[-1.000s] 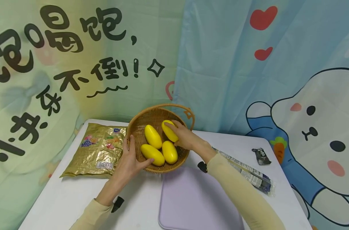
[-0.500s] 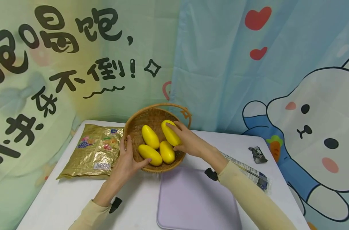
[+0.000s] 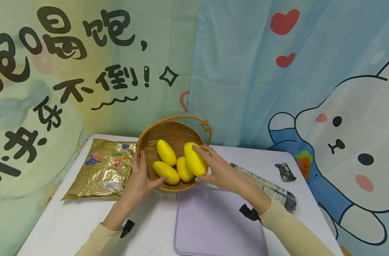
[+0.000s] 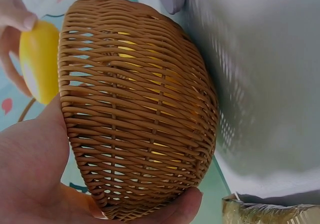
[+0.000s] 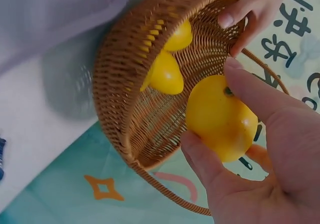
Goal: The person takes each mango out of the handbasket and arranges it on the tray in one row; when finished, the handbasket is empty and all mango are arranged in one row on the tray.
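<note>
A brown wicker basket (image 3: 178, 133) is tilted toward me at the back of the table. My left hand (image 3: 141, 185) grips its left side, thumb over the rim and fingers against the outer weave, as the left wrist view (image 4: 30, 159) shows. Three smooth yellow mangoes lie inside, among them one mango (image 3: 166, 152) at the upper left and another mango (image 3: 166, 172) below it. At the basket's right rim, my right hand (image 3: 221, 170) holds a further mango (image 3: 195, 159) between thumb and fingers. In the right wrist view this held mango (image 5: 220, 119) shows a small dark stem spot.
A pale purple tray (image 3: 220, 224) lies in front of the basket. Left of it is a gold snack bag (image 3: 101, 169). A long clear-and-dark package (image 3: 277, 193) and a small black packet (image 3: 285, 172) lie on the right. Printed curtains hang behind the white table (image 3: 69, 227).
My right hand has lifted its mango from among the others and moved it right and toward me, to the basket's rim. The left hand has kept its grip on the basket.
</note>
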`<state>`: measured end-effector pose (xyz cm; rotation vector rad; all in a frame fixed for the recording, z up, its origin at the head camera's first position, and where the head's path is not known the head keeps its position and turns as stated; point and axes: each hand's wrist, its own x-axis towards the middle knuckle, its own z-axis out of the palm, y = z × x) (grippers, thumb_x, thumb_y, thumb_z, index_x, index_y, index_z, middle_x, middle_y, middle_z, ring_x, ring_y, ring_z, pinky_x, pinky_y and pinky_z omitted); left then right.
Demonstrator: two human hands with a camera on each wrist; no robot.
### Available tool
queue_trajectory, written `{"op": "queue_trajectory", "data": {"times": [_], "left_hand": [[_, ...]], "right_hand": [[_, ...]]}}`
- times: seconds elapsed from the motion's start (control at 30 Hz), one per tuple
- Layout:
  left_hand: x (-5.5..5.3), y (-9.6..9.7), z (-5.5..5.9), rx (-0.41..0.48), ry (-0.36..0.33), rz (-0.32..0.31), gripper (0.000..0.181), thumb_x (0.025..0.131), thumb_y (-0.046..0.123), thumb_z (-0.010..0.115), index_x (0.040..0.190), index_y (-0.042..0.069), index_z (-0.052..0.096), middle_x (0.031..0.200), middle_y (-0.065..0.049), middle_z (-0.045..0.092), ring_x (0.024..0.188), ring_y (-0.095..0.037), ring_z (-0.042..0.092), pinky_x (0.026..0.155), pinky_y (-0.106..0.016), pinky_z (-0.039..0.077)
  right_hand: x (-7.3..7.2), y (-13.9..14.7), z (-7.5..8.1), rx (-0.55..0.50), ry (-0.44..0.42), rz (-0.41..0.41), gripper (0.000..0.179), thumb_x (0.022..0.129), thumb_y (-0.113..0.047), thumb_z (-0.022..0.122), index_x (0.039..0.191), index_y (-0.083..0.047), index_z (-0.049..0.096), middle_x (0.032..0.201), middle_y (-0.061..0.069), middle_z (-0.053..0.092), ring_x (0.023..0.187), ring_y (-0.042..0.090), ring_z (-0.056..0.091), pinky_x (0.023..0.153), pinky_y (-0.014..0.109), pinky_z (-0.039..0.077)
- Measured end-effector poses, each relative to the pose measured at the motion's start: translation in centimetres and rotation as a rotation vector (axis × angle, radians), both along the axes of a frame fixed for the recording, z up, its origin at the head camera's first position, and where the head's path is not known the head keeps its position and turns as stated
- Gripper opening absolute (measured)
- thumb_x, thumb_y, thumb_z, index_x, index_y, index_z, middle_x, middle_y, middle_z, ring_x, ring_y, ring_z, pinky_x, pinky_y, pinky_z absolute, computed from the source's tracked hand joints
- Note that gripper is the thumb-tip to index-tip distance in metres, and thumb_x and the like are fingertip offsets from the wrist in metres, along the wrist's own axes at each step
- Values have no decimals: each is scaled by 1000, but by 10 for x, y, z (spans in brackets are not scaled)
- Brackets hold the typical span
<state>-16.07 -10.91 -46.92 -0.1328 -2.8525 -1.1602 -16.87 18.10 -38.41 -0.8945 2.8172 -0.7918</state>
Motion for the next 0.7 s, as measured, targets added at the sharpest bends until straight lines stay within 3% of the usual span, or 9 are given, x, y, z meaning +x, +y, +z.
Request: {"op": "queue_trajectory", "data": {"times": [0.13,0.37,0.57,0.7], "left_hand": [[0,0,0,12,2,-3,124,82,53,81,161,-3,4,168,-25,-7,96,-46,68,52,-25,49],[0,-1,1,7,18,-2,123,82,52,81,161,-3,5,168,-24,-6,89,-43,68,50,-26,48],[0,-1,0,6,35,-7,122,82,51,82,161,-5,6,167,-26,-5,99,-48,67,58,-31,55],[0,-1,-2,13,36,-9,122,82,50,82,161,-5,6,167,-27,-6,103,-50,66,63,-36,58]], "right_hand": [[17,11,-3,-42,-28,-29,98,86,-32,83,163,-27,23,161,10,32,142,29,44,107,48,50],[47,26,-12,-193,-195,-162,101,81,-35,86,161,-32,25,161,5,33,136,32,51,98,37,56],[70,31,-28,-308,-321,-292,102,75,-43,90,157,-40,30,159,-3,34,133,30,54,98,32,56],[82,31,-40,-384,-416,-333,102,72,-42,91,155,-39,33,156,-2,37,131,29,55,97,30,56]]}}
